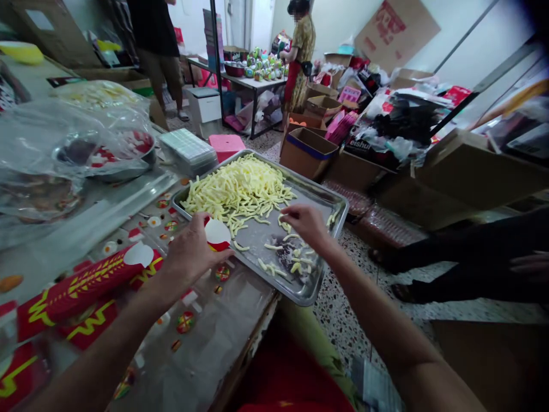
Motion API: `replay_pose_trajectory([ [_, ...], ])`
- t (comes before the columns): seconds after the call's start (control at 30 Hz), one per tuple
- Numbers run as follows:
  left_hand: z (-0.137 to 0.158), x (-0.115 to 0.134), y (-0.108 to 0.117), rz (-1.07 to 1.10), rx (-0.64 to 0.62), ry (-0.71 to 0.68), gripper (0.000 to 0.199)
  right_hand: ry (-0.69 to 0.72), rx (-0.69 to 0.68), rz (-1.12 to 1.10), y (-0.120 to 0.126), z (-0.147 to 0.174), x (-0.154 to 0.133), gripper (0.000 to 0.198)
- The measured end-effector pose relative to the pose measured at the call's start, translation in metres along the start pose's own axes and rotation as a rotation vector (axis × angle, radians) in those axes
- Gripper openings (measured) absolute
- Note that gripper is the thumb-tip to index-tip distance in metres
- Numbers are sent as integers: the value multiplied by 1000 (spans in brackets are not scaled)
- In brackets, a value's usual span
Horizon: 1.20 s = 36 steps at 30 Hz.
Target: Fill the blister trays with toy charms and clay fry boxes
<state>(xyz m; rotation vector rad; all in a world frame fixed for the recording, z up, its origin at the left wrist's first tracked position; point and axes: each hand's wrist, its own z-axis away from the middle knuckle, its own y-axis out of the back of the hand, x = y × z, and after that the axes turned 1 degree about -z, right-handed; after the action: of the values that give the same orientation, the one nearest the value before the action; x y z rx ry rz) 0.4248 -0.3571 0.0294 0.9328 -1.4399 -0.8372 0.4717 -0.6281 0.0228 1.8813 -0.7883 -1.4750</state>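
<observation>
My left hand (189, 246) is closed around a small red-and-white fry carton (218, 233) at the near left rim of a metal tray (274, 290). My right hand (306, 226) is over the middle of that tray, thumb and fingers pinched together. Whatever it pinches, if anything, is too small to make out. Pale yellow fry-shaped sticks (240, 186) are heaped at the tray's far left, and several loose ones lie below and beside my right hand. Left of my left hand lies a long row of nested red fry cartons (81, 280) with yellow markings.
Plastic bags cover a metal bowl (148, 157) at the left. Clear plastic boxes (187, 150) and a pink stool (225, 146) are beyond the tray. Cardboard boxes (309, 150) line the floor at the right. Two people stand behind; another person's dark-clothed legs (454, 252) are at the right.
</observation>
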Motion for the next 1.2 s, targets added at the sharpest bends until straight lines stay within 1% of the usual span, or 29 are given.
replay_pose_trajectory([
  [0.03,-4,8,-3,9,-18,-6,88,-72,-18,73,10,-7,20,15],
  [0.07,-8,17,-7,20,-33,-31,87,-113,-46,139,16,-13,35,14],
  [0.1,-11,25,-12,34,-44,-71,86,-134,-83,199,19,-17,44,14],
  [0.17,-17,41,-23,55,-60,-160,86,-138,-153,301,16,-22,52,17],
  [0.23,-21,53,-34,40,-78,-238,86,-139,-202,386,5,-21,49,20],
  [0.3,-25,61,-45,-2,-118,-283,82,-140,-224,445,-7,-19,45,19],
  [0.37,-29,65,-55,-59,-177,-301,81,-148,-210,463,-17,-16,44,17],
  [0.43,-35,69,-60,-126,-237,-292,83,-168,-186,454,-22,-16,45,16],
  [0.5,-41,71,-61,-197,-281,-281,84,-184,-190,436,-19,-19,45,16],
  [0.6,-45,71,-54,-268,-313,-287,79,-222,-259,399,-3,-27,40,14],
  [0.67,-43,69,-48,-282,-307,-294,76,-237,-292,386,7,-29,27,13],
  [0.73,-40,68,-46,-274,-275,-306,74,-188,-314,397,9,-25,8,13],
  [0.83,-39,66,-56,-205,-276,-380,66,-10,-390,415,-4,-5,-22,14],
  [0.9,-42,62,-69,-106,-306,-466,58,111,-414,367,-15,10,-33,15],
  [0.97,-46,56,-80,48,-300,-551,55,215,-389,264,-21,22,-35,17],
  [1.03,-49,50,-87,226,-278,-579,59,280,-342,144,-23,29,-32,19],
  [1.1,-52,47,-90,361,-268,-551,64,263,-269,46,-25,32,-28,21],
  [1.2,-53,50,-90,453,-260,-562,62,111,-147,-44,-28,28,-24,18],
])
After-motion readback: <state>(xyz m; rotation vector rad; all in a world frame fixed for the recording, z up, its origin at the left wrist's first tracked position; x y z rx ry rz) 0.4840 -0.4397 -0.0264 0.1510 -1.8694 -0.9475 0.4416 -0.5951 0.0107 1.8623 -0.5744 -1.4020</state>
